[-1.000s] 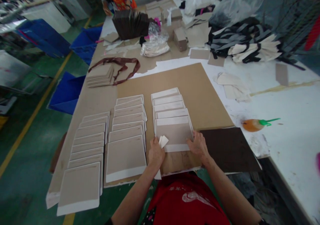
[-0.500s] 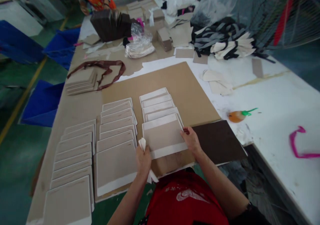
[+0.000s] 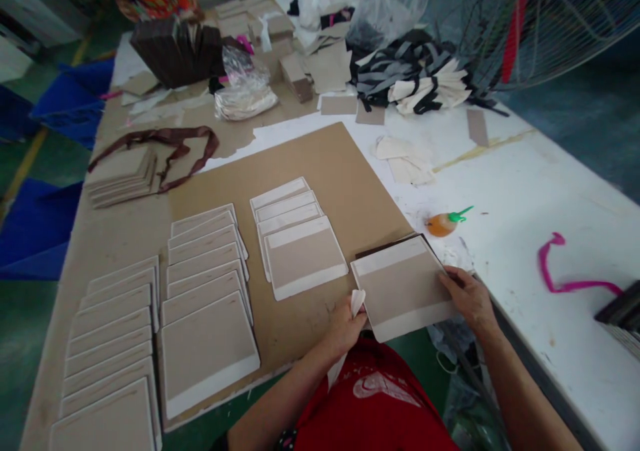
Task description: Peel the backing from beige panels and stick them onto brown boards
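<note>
Both my hands hold one grey card with white borders (image 3: 403,285), which lies over a dark brown sheet (image 3: 387,244) at the table's near edge. My left hand (image 3: 345,324) grips the card's left edge and also pinches a small white cloth (image 3: 357,301). My right hand (image 3: 467,297) has its fingers closed on the card's right edge. To the left, three rows of overlapping grey cards lie on the table: the right row (image 3: 295,237) and the middle row (image 3: 207,284) on a brown cardboard sheet (image 3: 320,164), the left row (image 3: 115,344) beside it.
An orange glue bottle with a green tip (image 3: 445,222) lies on the white table right of the cardboard. A pink ribbon (image 3: 560,271) lies further right. A stack of cards with a brown strap (image 3: 125,171) sits at left. Dark folders, plastic bags and strip bundles (image 3: 415,77) crowd the far end.
The front card of the right row has been lifted off and moved right onto the dark brown sheet, held in both hands. The camera has swung right.
</note>
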Tool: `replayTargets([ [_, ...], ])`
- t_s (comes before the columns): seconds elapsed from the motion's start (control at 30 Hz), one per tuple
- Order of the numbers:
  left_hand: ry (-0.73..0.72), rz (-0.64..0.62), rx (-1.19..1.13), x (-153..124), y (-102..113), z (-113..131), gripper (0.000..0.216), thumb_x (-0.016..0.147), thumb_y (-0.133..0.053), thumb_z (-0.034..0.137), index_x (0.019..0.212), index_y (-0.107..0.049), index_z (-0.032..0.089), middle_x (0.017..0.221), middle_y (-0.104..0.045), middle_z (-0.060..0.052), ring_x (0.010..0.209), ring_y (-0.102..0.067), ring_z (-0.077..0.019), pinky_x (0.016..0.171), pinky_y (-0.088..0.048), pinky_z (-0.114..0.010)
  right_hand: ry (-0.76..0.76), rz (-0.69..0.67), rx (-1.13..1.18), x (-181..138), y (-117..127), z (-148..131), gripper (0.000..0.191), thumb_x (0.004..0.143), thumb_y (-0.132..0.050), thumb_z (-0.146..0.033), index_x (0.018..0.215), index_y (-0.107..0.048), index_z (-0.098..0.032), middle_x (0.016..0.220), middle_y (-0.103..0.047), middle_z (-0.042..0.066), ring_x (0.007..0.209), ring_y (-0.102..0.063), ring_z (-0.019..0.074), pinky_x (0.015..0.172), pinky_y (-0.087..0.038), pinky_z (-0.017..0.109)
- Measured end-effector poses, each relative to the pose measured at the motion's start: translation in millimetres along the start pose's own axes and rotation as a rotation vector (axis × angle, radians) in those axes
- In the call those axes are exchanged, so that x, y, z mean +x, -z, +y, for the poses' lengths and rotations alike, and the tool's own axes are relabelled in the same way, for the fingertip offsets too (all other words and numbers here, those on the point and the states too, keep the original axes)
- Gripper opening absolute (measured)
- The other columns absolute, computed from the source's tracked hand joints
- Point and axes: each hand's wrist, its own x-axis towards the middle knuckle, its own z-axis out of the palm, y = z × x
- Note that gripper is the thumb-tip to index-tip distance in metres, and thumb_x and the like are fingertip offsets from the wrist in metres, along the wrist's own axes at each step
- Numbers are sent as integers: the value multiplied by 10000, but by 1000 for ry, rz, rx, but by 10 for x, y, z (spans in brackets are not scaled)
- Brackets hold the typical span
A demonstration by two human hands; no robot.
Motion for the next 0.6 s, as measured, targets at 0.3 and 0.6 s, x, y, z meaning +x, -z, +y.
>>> replayTargets([
  [0.3,-87,-41,54,148,-170,-13,319,835,-552,168,1153,-569,175,1100,-688,-59,1021,-633,-190,888,-467,-271,85,79,-114,136,-54,72,495,743,-554,-515,1037,-720,-154,955,-705,111,850,-614,243,833,-477,396],
  [0.6,-80,-20,16,75,-82,149,424,797,-612,183,1217,-560,196,1146,-681,-50,1037,-631,-214,929,-459,-303,-28,77,-62,199,-53,106,566,730,-563,-519,1132,-699,-145,915,-701,99,818,-614,246,784,-481,394],
])
